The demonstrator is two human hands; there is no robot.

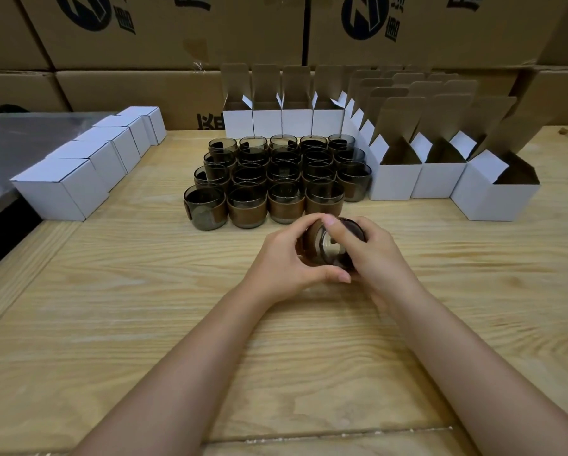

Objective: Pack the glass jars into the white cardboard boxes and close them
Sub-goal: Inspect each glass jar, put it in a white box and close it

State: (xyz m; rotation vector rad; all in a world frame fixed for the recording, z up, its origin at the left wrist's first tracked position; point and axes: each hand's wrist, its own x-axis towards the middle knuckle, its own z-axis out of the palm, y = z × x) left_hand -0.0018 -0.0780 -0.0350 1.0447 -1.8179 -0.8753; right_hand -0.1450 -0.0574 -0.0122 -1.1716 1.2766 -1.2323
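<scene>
Pale wooden table [144,324] is filling most of the view. A wall of brown shipping cartons [177,34] with dark printed logos is standing right behind it. A grey metal surface [19,143] is lying along the table's far-left edge.

A row of closed white boxes [62,189] is running diagonally down the left side. Open white boxes [396,179], flaps up, are sitting in rows at far right, with a back line of open boxes [282,121] across the rear. A block of smoked glass jars [276,179] with brown bands is standing upright mid-table between the closed row and the open ones, with the jars packed tight.

Both forearms are reaching in from the bottom edge and meeting just in front of the jar block.
- **Left hand** [282,258] is cupping the held jar [333,248] from the left, fingers curling over the top and one digit under the near side.
- **Right hand** [374,255] is wrapping it from the right, one fingertip lying across the upper edge.

The held jar is lying tilted on its side, one round end facing the camera. Can't tell if it's touching the table or just above it. The nearest open box is sitting well apart to the right.
</scene>
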